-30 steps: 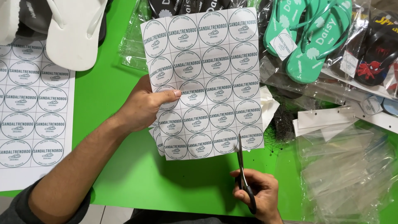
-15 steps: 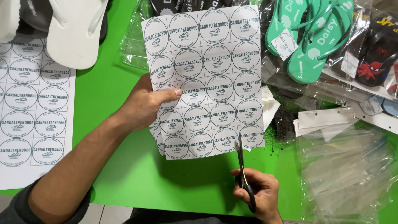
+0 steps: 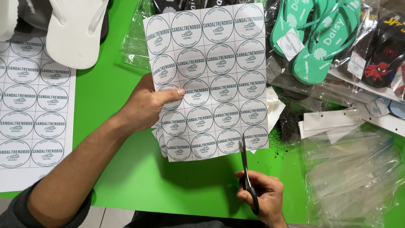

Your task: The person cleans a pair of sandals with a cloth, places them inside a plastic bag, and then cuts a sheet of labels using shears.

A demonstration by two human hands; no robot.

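My left hand point(image 3: 148, 105) grips a white sheet of round printed labels point(image 3: 211, 63) by its left edge, thumb on top, holding it up over the green table point(image 3: 139, 181). My right hand point(image 3: 261, 196) holds black-handled scissors point(image 3: 246, 169) below the sheet. The blades point up into the sheet's bottom edge, between the two rightmost columns of labels. More paper shows behind the sheet at its lower left.
A second label sheet point(image 3: 33, 109) lies at the left. White flip-flops point(image 3: 76, 29) rest above it. Teal flip-flops in plastic point(image 3: 316, 38) and dark ones point(image 3: 382, 55) sit at the right, with a pile of clear plastic bags point(image 3: 354, 169) and white header cards point(image 3: 333, 120).
The scissors have pushed slightly further up into the sheet's bottom edge. My left hand keeps the sheet almost still.
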